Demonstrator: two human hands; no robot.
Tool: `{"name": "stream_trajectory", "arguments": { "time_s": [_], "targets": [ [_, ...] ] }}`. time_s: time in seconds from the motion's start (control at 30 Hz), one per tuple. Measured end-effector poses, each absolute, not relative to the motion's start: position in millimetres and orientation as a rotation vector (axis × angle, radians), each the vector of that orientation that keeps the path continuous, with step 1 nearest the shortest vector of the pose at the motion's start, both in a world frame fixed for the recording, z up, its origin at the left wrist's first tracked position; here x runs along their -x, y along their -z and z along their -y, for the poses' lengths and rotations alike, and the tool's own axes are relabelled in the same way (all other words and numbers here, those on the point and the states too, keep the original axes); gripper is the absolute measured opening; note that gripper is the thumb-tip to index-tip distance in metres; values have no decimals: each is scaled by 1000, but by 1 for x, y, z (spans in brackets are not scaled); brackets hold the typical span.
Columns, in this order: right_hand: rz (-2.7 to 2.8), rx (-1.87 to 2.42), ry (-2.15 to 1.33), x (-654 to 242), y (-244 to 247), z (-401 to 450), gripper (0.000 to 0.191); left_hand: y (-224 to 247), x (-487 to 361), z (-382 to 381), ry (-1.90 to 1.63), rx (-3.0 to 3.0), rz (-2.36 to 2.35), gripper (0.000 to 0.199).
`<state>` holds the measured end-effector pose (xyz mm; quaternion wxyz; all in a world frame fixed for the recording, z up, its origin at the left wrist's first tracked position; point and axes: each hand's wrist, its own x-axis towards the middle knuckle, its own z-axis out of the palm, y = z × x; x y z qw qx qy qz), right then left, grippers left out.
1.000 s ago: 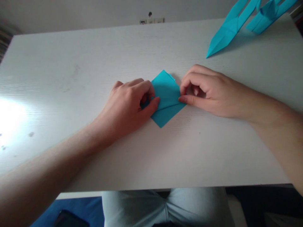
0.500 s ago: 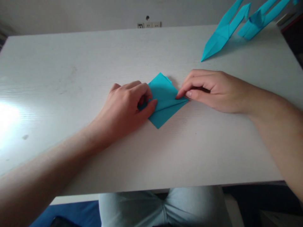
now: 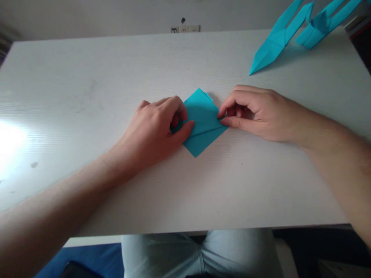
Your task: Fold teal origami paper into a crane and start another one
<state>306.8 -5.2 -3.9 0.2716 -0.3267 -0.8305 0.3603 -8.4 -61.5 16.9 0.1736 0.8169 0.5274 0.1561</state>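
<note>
A folded sheet of blue origami paper (image 3: 201, 112) lies on the white table in front of me, roughly diamond-shaped, with a crease line running across its lower half. My left hand (image 3: 162, 123) is closed on its left corner, thumb on top, and covers that corner. At the right corner, the thumb and index finger of my right hand (image 3: 246, 110) pinch the paper. The undersides of the folds are hidden.
Two folded blue paper figures stand at the back right, a nearer one (image 3: 271, 46) and a farther one (image 3: 319, 29). Wall sockets (image 3: 184, 29) sit beyond the far edge of the white table (image 3: 145, 208). My legs (image 3: 197, 253) are below its front edge.
My right thumb has moved onto the paper's right corner, and the raised fold along the middle now looks flatter. My left hand keeps its hold. The whole view has shifted slightly.
</note>
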Motion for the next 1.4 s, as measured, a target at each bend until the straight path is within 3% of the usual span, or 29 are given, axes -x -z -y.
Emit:
{"name": "stream_trajectory", "arguments": {
  "time_s": [0.23,0.73,1.1,1.4],
  "targets": [
    [2292,845,-888,-308,6,5,10,-12,19,54,-482,-2299,-1447,12],
    [2280,932,-814,-298,6,15,19,-13,22,42,-444,-2267,-1343,12],
    [2347,1139,-557,-285,4,34,7,-15,19,43,-409,-2276,-1343,15],
    [2291,1450,-199,-252,24,72,34,-13,17,39,-411,-2315,-1311,13]
  ]
}}
